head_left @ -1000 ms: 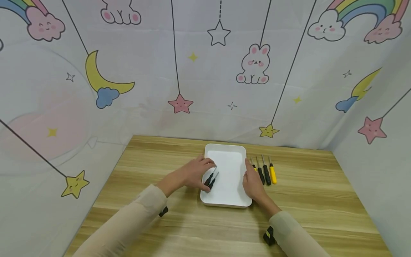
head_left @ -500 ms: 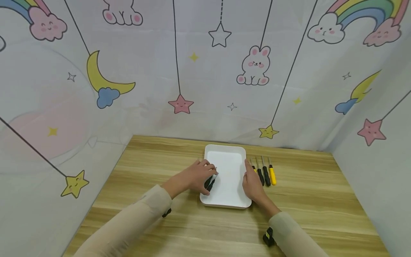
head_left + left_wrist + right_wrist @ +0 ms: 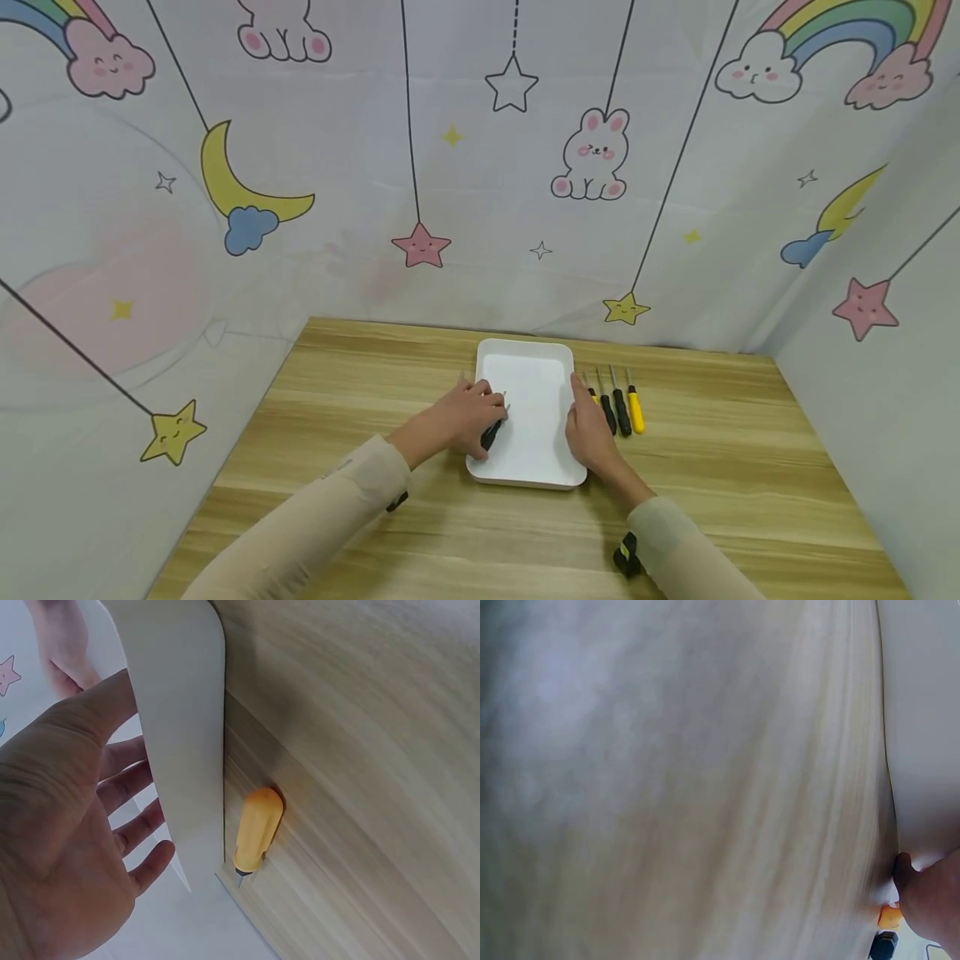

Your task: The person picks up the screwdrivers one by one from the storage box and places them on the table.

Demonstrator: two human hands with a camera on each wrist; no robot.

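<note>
A shallow white tray (image 3: 538, 446) stands on the wooden table. Inside, near its left wall, lie two small screwdrivers, mostly under my left hand (image 3: 467, 417); one black handle (image 3: 491, 435) shows between its thumb and fingers, and two thin tips poke out beyond. In the left wrist view, the thumb and loosely bent fingers (image 3: 131, 784) reach over the tray wall (image 3: 180, 742), fingertips hidden behind it. My right hand (image 3: 590, 429) grips the tray's right side at the rim. In the right wrist view, a fingertip (image 3: 904, 866) lies against the outer wall.
Several screwdrivers stand in a row right of the tray, among them a yellow one (image 3: 636, 412) and a black one (image 3: 621, 415). Another yellow-handled screwdriver (image 3: 259, 829) lies on the table outside the tray's left wall. Behind the table hangs a printed cloth (image 3: 517, 283).
My left hand has shifted slightly right and nearer over the screwdrivers, its fingers drawn closer to its thumb and covering more of them. The tray, the screwdrivers and my right hand look unmoved.
</note>
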